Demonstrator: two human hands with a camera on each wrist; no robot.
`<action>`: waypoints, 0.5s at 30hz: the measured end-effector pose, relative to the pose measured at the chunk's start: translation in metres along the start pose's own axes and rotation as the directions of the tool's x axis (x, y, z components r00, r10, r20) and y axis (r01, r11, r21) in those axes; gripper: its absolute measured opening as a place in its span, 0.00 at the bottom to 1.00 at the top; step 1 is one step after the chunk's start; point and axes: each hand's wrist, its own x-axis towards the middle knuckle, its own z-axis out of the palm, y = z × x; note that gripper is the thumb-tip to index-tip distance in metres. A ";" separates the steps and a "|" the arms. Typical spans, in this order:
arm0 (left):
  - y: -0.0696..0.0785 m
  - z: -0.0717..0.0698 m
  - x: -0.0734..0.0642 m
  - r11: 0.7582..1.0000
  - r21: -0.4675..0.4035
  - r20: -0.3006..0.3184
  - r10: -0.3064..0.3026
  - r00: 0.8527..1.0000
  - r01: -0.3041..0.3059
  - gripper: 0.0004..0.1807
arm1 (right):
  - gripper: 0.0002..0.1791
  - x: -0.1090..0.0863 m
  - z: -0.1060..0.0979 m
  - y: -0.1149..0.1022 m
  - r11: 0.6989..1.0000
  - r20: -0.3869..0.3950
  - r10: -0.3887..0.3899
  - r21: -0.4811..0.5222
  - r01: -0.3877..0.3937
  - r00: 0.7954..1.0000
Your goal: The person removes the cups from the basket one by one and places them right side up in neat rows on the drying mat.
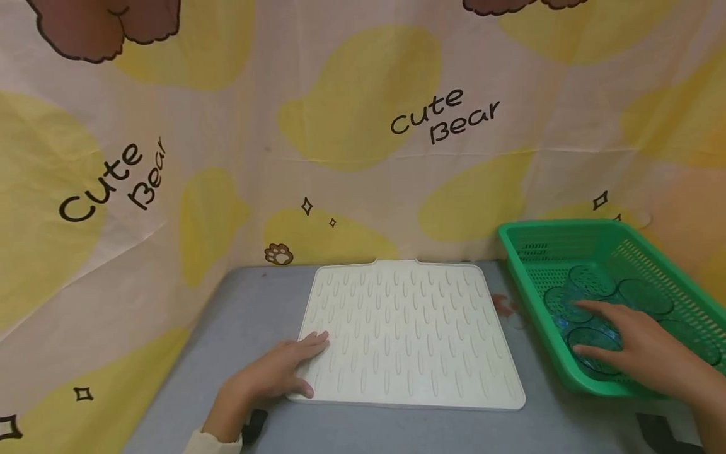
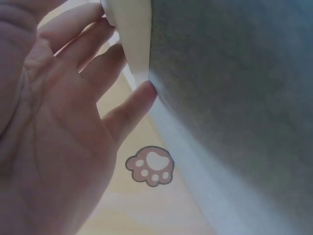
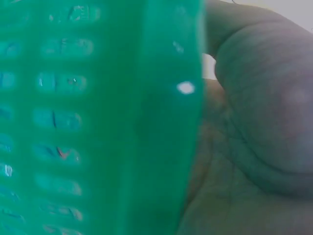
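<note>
White ribbed mat (image 1: 408, 334), noted first in the head view: it lies flat on the grey desk (image 1: 255, 302), in front of a cloth (image 1: 363, 94) printed with yellow patches and the words "Cute Bear". My left hand (image 1: 278, 369) rests on the mat's near left edge, fingers extended, thumb apart by the near corner. A pale sleeve (image 1: 212, 441) covers that forearm. To the mat's right stands a green basket (image 1: 558, 232) with perforated walls, containing several clear round glasses (image 1: 645, 296). My right hand (image 1: 646, 347) reaches over its near side, thumb and fingers spread wide above the glasses; contact with any one of them I cannot determine.

Left wrist view: my fingers are nearly straight, tips set against the mat's edge. A brown paw print (image 2: 151, 166) shows on the cloth beyond.

Right wrist view: the slotted wall of the basket fills the left portion, blurred. Part of my right hand shows beside it; my fingertips are not visible from this angle.
</note>
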 end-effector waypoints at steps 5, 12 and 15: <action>0.000 0.001 -0.002 1.000 0.017 -0.010 -0.003 1.000 0.003 0.54 | 0.49 -0.001 0.001 0.006 0.998 0.049 0.010 -0.065 -0.007 0.999; 0.000 0.002 0.002 0.999 0.049 -0.024 -0.013 1.000 0.014 0.54 | 0.50 -0.001 0.003 0.010 0.994 0.092 0.045 -0.106 -0.035 0.995; 0.000 0.002 0.003 0.998 0.053 -0.025 -0.029 0.999 0.030 0.53 | 0.50 -0.001 0.003 0.010 0.991 0.099 0.062 -0.121 -0.049 0.993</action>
